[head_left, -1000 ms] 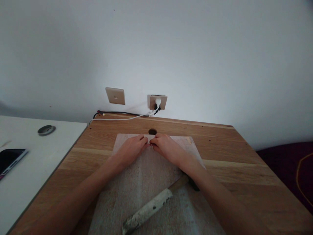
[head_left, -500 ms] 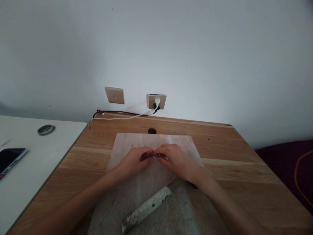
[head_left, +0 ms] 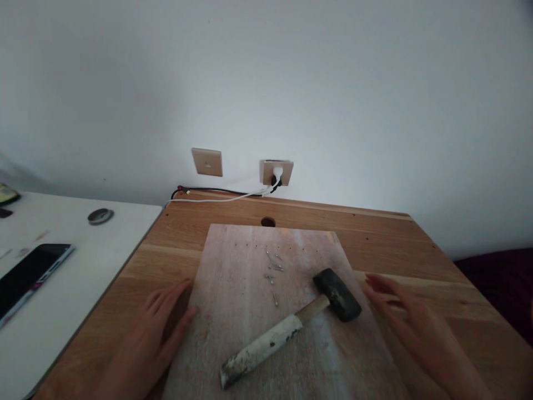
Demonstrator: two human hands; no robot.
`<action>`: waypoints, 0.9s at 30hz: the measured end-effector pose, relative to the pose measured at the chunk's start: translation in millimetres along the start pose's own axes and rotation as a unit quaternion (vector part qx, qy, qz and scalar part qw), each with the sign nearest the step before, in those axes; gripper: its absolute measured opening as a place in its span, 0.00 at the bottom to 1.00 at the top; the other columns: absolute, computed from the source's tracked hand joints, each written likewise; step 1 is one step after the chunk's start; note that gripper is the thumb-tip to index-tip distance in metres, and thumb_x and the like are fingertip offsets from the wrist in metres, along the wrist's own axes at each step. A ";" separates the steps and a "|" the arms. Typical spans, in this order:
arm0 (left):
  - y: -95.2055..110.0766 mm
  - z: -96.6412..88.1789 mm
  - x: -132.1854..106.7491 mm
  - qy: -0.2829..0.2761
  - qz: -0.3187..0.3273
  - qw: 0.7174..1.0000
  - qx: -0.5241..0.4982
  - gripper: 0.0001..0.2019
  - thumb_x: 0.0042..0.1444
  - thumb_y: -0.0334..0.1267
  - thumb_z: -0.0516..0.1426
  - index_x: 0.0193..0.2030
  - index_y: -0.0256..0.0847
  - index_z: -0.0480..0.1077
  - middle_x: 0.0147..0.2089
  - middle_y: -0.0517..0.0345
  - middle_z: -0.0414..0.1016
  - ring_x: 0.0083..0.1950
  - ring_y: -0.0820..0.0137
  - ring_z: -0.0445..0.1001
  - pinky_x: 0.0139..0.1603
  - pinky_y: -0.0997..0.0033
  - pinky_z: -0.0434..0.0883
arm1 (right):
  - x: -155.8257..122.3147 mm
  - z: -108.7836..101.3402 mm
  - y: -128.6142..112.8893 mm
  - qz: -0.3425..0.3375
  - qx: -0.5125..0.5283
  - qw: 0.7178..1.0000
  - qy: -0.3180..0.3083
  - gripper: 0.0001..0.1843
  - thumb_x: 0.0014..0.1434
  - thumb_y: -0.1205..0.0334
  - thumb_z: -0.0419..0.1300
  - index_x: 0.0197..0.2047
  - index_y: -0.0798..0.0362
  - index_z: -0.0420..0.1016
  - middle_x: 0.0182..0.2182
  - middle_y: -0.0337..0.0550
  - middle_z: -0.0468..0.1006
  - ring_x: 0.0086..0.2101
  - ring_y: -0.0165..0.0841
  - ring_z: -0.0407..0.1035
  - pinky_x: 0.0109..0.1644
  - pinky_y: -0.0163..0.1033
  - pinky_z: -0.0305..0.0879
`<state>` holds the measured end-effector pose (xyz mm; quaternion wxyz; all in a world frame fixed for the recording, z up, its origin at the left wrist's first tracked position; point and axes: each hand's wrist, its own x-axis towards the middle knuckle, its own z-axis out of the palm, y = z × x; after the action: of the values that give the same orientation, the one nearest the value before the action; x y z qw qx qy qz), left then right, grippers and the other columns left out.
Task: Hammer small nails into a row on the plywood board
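A pale wooden board (head_left: 233,300) lies on the wooden table. Across it rests a mallet (head_left: 266,343) with a black head and a worn white-wrapped handle, the head at the right. Several small metal nails (head_left: 275,299) lie loose near the middle of the board, and a row of small holes runs along its far side. My left hand (head_left: 154,328) is at the board's left edge, fingers apart and holding nothing. Beyond the right edge, my right hand (head_left: 403,316) is also empty with its fingers stretched out; it is slightly blurred.
The wooden table (head_left: 416,272) has a round cable hole (head_left: 268,221) by the wall. Cables run from a wall socket (head_left: 278,173) along the back edge. On the white table (head_left: 129,222) at left are a phone (head_left: 33,272) and a small round grey dish (head_left: 100,216).
My hands were together over the far part of the board, fingers pinched on something small. They have parted to either side, uncovering the nails and the mallet head. The view has shifted slightly.
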<state>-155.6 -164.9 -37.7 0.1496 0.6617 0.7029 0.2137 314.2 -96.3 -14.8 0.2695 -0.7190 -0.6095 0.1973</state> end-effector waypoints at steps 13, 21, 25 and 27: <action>10.8 -15.4 -10.0 0.055 -0.195 0.956 -0.211 0.28 0.61 0.64 0.52 0.51 0.45 0.78 0.52 0.52 0.85 0.55 0.58 0.84 0.54 0.59 0.84 | -22.6 38.3 -12.9 -0.007 0.050 0.995 -0.090 0.26 0.63 0.42 0.58 0.58 0.46 0.79 0.52 0.51 0.86 0.48 0.50 0.83 0.52 0.53 0.81; -55.4 -79.6 16.0 0.096 -0.256 0.959 -0.074 0.26 0.61 0.63 0.52 0.48 0.44 0.76 0.45 0.55 0.85 0.45 0.60 0.83 0.40 0.69 0.78 | -56.1 106.1 -84.5 -0.105 0.128 0.974 -0.153 0.25 0.69 0.46 0.54 0.61 0.48 0.76 0.61 0.54 0.79 0.59 0.47 0.76 0.64 0.58 0.74; -83.0 -102.1 22.1 0.110 -0.273 0.956 0.004 0.27 0.64 0.61 0.48 0.51 0.42 0.76 0.42 0.56 0.84 0.44 0.59 0.82 0.42 0.65 0.77 | -66.4 131.9 -109.1 -0.139 0.154 0.956 -0.207 0.25 0.71 0.50 0.53 0.67 0.49 0.71 0.67 0.55 0.72 0.65 0.48 0.70 0.66 0.61 0.71; -97.0 -108.2 23.9 0.120 -0.273 0.954 0.032 0.30 0.64 0.63 0.46 0.52 0.42 0.75 0.41 0.57 0.83 0.43 0.59 0.83 0.42 0.65 0.76 | -70.0 139.7 -117.3 -0.159 0.162 0.949 -0.219 0.26 0.72 0.54 0.53 0.70 0.48 0.67 0.69 0.55 0.70 0.67 0.47 0.68 0.67 0.60 0.71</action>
<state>-294.9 -155.4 9.1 0.0958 0.4187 0.8758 0.2204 125.8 -131.5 -52.8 0.2698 -0.4982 -0.7199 0.4008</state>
